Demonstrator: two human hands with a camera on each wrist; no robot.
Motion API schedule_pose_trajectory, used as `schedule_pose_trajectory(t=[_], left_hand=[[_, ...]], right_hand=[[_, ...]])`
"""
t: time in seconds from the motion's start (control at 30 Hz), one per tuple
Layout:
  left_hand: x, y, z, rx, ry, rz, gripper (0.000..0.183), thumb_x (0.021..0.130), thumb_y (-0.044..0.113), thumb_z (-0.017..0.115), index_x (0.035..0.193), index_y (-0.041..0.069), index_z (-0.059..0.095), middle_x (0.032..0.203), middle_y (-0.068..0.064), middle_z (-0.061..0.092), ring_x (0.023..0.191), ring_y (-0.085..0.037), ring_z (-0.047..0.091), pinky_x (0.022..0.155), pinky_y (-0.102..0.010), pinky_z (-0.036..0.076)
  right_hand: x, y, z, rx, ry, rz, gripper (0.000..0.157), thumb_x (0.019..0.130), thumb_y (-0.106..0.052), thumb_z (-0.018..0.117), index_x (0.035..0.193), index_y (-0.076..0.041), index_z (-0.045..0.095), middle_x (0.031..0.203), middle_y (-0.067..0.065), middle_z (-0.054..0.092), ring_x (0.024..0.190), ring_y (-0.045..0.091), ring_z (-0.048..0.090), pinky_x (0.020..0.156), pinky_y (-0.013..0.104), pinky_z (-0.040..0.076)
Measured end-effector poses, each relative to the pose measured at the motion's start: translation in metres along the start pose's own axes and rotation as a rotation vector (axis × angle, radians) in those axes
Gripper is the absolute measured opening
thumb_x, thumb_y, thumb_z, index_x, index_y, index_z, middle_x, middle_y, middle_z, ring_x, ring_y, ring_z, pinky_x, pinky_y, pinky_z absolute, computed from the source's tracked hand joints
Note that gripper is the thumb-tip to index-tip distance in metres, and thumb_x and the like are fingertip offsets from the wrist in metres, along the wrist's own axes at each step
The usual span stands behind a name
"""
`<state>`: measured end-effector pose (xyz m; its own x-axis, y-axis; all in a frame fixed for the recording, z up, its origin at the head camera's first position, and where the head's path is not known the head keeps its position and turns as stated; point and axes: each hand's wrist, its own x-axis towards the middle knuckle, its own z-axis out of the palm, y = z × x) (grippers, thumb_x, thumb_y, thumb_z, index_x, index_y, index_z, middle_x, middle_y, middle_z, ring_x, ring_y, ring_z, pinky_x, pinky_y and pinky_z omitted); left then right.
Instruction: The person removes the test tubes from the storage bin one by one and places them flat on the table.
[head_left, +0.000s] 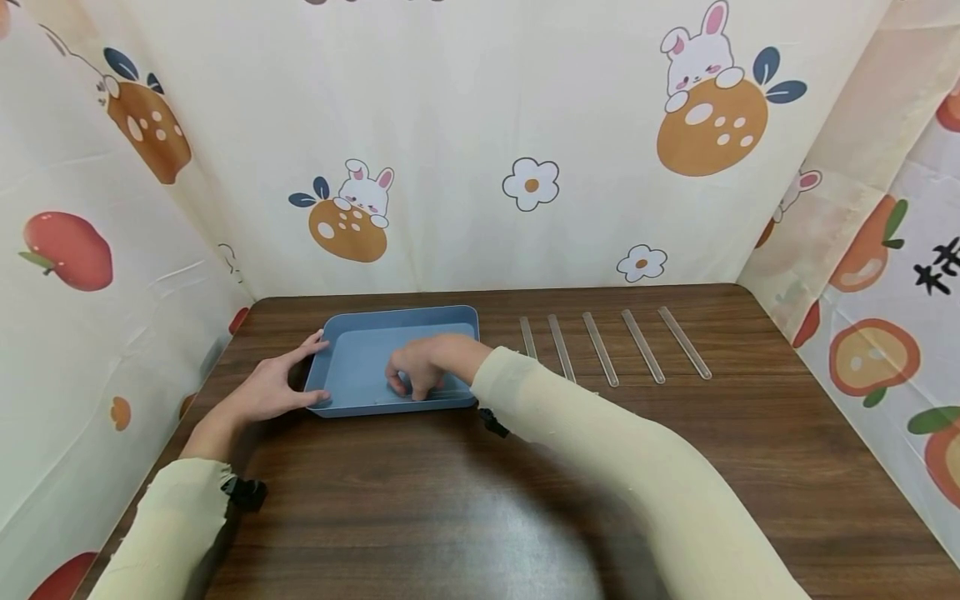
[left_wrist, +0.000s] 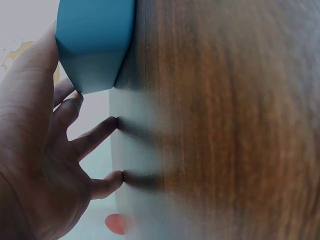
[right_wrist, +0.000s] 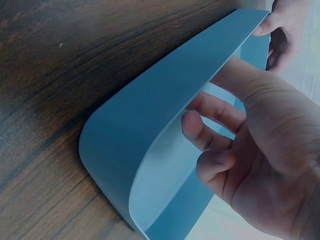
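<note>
A shallow blue tray [head_left: 352, 325] lies toward the back left of the table. My left hand [head_left: 272, 387] spreads round its left end, thumb against the front corner and a fingertip at the left rim. In the left wrist view, other fingers [left_wrist: 97, 137] reach down to the tabletop. My right hand [head_left: 420, 365] reaches inside the tray with curled fingers, pinching low by the front wall. A clear test tube [head_left: 456, 393] lies along that wall, running right from the fingers. In the right wrist view, the tray wall hides the thumb and index tips.
Several more clear test tubes [head_left: 642, 346] lie in a slanted row on the brown wooden table [head_left: 390, 508], right of the tray. The right forearm partly covers the nearest ones. Patterned curtains [head_left: 465, 150] stand behind and on both sides.
</note>
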<state>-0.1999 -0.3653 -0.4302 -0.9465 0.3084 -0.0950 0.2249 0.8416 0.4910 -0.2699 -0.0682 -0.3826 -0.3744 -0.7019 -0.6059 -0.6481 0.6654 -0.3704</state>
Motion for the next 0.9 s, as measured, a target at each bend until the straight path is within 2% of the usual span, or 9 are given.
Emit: schedule_pose_trajectory(t=[0.33,0.57,0.9], left_hand=[[0.001,-0.001,0.000,0.000,0.003,0.004,0.093,0.099,0.037,0.086,0.174,0.006,0.040,0.189,-0.020,0.024,0.162,-0.061,0.040,0.122,-0.084,0.040],[0.000,-0.001,0.000,-0.002,-0.003,0.003,0.093,0.099,0.037,0.085,0.174,0.007,0.040,0.189,-0.020,0.024,0.163,-0.062,0.038,0.123,-0.085,0.039],[0.000,-0.001,0.000,-0.002,-0.012,-0.016,0.094,0.100,0.040,0.084,0.175,0.008,0.038,0.190,-0.019,0.022,0.163,-0.063,0.036,0.123,-0.086,0.037]], right_hand=[[0.004,0.005,0.001,-0.015,0.004,-0.031,0.015,0.109,-0.011,0.072,0.107,-0.021,0.061,0.109,0.001,0.059,0.066,0.013,0.051,0.066,0.029,0.051],[0.000,0.007,0.000,-0.042,0.017,-0.015,0.014,0.109,-0.016,0.074,0.110,-0.023,0.062,0.106,0.000,0.061,0.069,0.013,0.054,0.068,0.028,0.051],[-0.006,0.012,-0.006,-0.015,0.008,-0.027,0.013,0.108,-0.015,0.073,0.110,-0.021,0.062,0.098,-0.001,0.058,0.068,0.012,0.049,0.067,0.028,0.048]])
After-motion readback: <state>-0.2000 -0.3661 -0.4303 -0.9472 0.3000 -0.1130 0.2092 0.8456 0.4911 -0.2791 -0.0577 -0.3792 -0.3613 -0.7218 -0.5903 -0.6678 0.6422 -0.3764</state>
